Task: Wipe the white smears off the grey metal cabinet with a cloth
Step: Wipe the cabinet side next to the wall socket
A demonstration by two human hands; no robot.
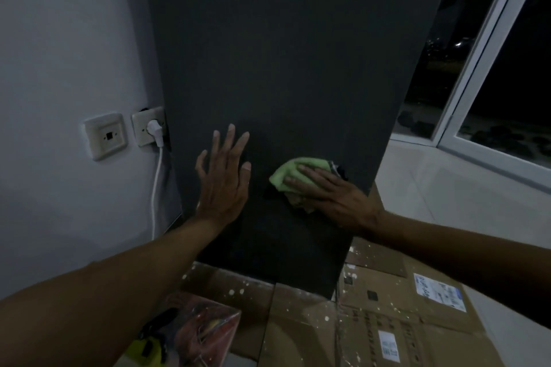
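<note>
The tall dark grey metal cabinet point(286, 68) fills the middle of the view, its flat side facing me. My left hand point(222, 176) lies flat against that side with its fingers spread and straight. To its right, my right hand point(331, 192) presses a bunched light green cloth point(293, 170) against the panel near the cabinet's right edge, fingers laid straight over the cloth. In this dim light I see no white smears on the grey surface.
A white wall point(68, 53) stands at left with a socket plate point(105, 135) and a white plug and cable point(156, 158). Paint-spattered flattened cardboard point(372, 322) covers the floor under the cabinet. A window frame point(483, 53) is at right.
</note>
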